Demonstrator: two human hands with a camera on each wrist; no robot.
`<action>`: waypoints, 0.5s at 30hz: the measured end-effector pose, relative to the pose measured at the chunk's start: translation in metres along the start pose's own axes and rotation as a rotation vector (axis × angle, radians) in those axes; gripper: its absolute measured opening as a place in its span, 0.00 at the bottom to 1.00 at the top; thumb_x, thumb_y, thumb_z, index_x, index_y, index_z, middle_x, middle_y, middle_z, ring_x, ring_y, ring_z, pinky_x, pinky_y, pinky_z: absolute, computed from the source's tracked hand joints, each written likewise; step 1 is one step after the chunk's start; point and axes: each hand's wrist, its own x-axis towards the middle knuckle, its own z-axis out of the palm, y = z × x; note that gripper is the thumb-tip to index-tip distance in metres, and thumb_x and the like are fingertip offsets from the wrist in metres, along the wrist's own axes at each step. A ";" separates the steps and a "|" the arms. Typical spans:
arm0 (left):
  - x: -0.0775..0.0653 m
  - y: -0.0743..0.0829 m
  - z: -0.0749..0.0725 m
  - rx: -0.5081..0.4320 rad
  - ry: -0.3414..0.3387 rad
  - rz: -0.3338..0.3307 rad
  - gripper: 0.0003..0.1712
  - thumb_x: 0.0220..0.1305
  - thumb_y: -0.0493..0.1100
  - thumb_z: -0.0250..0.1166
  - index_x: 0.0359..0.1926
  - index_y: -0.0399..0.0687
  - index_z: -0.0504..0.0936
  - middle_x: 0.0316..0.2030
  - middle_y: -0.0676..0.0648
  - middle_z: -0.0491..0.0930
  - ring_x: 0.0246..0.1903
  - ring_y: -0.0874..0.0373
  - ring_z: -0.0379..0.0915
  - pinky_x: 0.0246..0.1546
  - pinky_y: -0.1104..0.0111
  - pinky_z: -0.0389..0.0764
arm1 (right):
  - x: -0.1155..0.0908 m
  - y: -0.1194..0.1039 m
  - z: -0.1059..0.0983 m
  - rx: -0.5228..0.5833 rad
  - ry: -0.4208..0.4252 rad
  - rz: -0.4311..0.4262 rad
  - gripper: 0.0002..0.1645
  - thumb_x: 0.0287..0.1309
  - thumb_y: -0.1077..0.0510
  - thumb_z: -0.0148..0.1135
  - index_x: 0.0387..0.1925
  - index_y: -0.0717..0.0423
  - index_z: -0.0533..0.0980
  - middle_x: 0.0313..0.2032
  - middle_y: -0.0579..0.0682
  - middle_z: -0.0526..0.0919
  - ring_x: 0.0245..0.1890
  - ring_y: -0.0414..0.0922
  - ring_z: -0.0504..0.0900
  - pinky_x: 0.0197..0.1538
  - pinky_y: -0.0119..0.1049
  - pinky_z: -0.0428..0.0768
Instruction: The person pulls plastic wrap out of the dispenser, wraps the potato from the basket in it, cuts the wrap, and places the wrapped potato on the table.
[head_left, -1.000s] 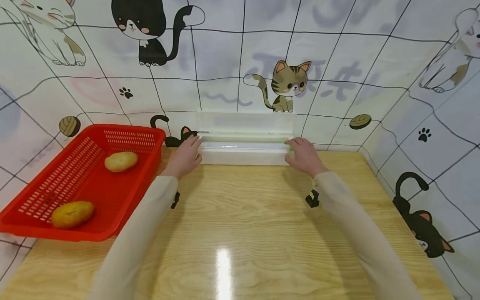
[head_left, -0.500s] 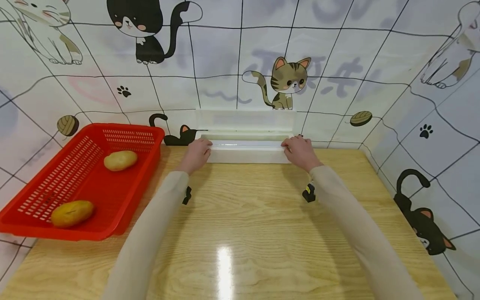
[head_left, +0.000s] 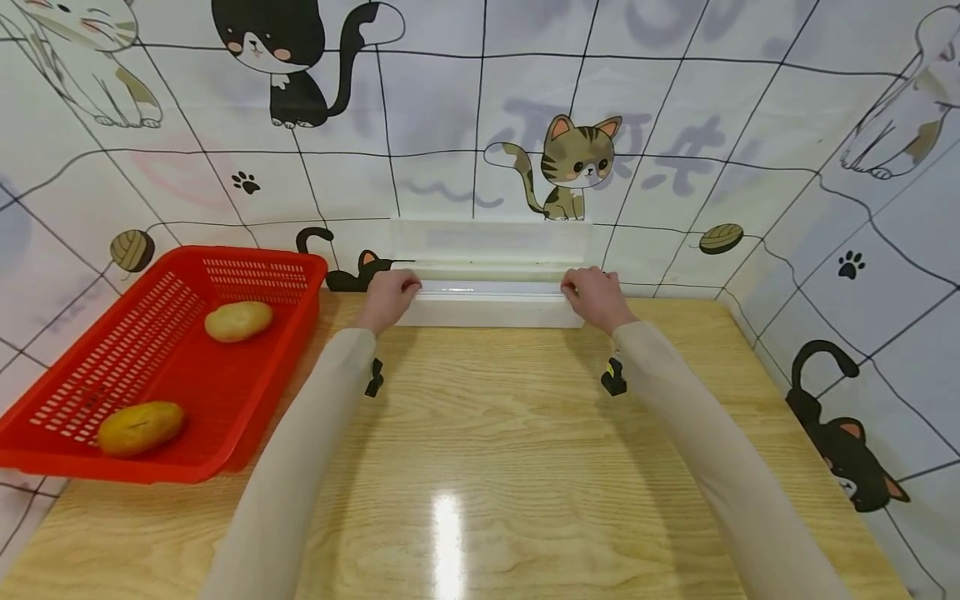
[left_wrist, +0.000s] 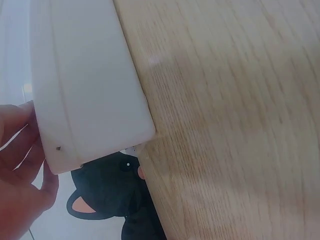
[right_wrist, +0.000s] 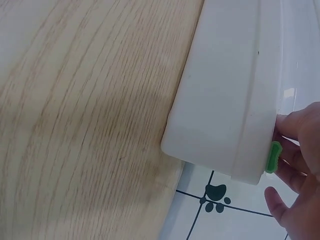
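At the back of the table stands a white cling film dispenser, its long lid raised against the wall. Glossy clear cling film stretches along its top edge. My left hand is at the dispenser's left end, thumb and fingertips pinching the film's edge. At the other end my right hand pinches the film the same way. A green slider sits by the right fingers in the right wrist view. The exact contact between fingertips and film is partly hidden in both wrist views.
A red plastic basket stands on the left of the wooden table. It holds a pale potato and a yellower potato. Walls with a cat-patterned covering rise behind and to the right.
Both hands have moved inward from the dispenser's ends, and their fingers have closed on the film's edge. During the last half second they have shifted only slightly. The basket and potatoes stay put.
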 end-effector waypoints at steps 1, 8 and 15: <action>0.000 0.000 0.000 0.000 0.011 0.000 0.07 0.68 0.32 0.59 0.40 0.32 0.82 0.36 0.37 0.82 0.34 0.47 0.76 0.40 0.57 0.76 | 0.001 0.000 0.000 0.003 -0.007 -0.003 0.10 0.70 0.60 0.51 0.41 0.61 0.78 0.38 0.55 0.82 0.44 0.56 0.75 0.51 0.61 0.64; 0.002 0.000 -0.001 -0.008 0.028 -0.036 0.07 0.70 0.34 0.56 0.41 0.34 0.79 0.37 0.38 0.81 0.34 0.48 0.75 0.37 0.58 0.76 | 0.002 0.004 -0.005 0.087 -0.074 -0.039 0.11 0.68 0.57 0.52 0.41 0.62 0.75 0.40 0.56 0.80 0.43 0.55 0.74 0.51 0.60 0.65; 0.002 0.004 -0.005 -0.036 -0.006 -0.076 0.08 0.73 0.35 0.51 0.42 0.33 0.74 0.36 0.37 0.79 0.30 0.47 0.73 0.32 0.59 0.73 | 0.003 0.003 -0.006 0.109 -0.073 -0.070 0.08 0.68 0.64 0.52 0.42 0.67 0.73 0.40 0.60 0.78 0.42 0.55 0.74 0.50 0.52 0.71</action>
